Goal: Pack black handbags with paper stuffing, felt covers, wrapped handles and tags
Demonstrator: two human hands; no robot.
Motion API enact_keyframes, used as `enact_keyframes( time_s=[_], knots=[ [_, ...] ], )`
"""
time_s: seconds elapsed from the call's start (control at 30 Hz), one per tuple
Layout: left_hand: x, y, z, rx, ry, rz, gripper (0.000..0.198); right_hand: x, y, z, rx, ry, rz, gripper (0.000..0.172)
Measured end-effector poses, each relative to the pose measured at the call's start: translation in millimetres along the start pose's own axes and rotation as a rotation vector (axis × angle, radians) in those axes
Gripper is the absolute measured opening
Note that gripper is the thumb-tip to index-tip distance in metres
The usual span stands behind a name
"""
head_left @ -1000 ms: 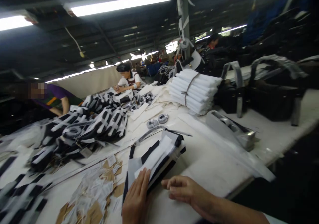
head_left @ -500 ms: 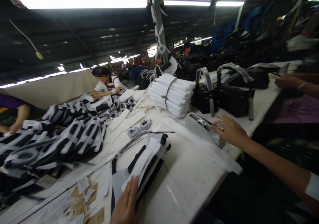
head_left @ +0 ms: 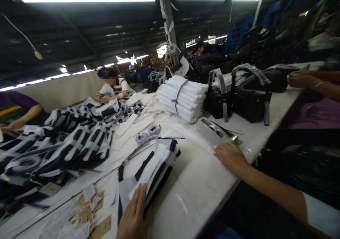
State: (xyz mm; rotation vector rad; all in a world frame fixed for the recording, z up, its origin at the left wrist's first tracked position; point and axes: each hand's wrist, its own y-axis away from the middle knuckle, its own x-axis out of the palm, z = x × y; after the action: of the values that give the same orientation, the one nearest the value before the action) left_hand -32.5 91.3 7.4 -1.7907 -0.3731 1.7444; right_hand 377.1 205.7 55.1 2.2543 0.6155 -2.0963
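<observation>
My left hand point(head_left: 135, 210) grips the near end of a black bag point(head_left: 163, 175) partly covered in white and translucent wrapping. Its fingers lie straight along the top, and the thumb side is at the near edge, partly hidden. A grey strap point(head_left: 136, 154) runs beyond the bag. My right hand point(head_left: 231, 157) is closed with its fingertips on the edge of a translucent plastic sheet point(head_left: 190, 134), just in front of a grey tape dispenser point(head_left: 211, 131). How much of the sheet lies under that hand is hidden.
White rolls tied in a bundle point(head_left: 183, 99) stand behind the dispenser, beside black handbags point(head_left: 247, 102). Wrapped black pieces point(head_left: 87, 143) are heaped at left, and brown tags point(head_left: 102, 226) lie in front. Co-workers sit at the far side and left; another person's hands point(head_left: 302, 79) are at right.
My right hand has come down and left from beside the tape dispenser to the plastic sheet, and its fingers have closed. The sheet's near end has drawn back from the table edge. My left hand stays put.
</observation>
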Motion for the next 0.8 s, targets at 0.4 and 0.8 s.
enact_keyframes(
  time_s=[0.4, 0.8],
  knots=[
    [-1.7, 3.7, -0.4, -0.042, 0.026, -0.02, 0.072, -14.2, -9.8, 9.2, -0.022, -0.104, -0.034, 0.023],
    [-10.7, 0.2, -10.5, -0.137, 0.039, -0.04, 0.07, -17.1, 38.2, 90.1, -0.241, -0.657, 0.252, 0.028]
  ],
)
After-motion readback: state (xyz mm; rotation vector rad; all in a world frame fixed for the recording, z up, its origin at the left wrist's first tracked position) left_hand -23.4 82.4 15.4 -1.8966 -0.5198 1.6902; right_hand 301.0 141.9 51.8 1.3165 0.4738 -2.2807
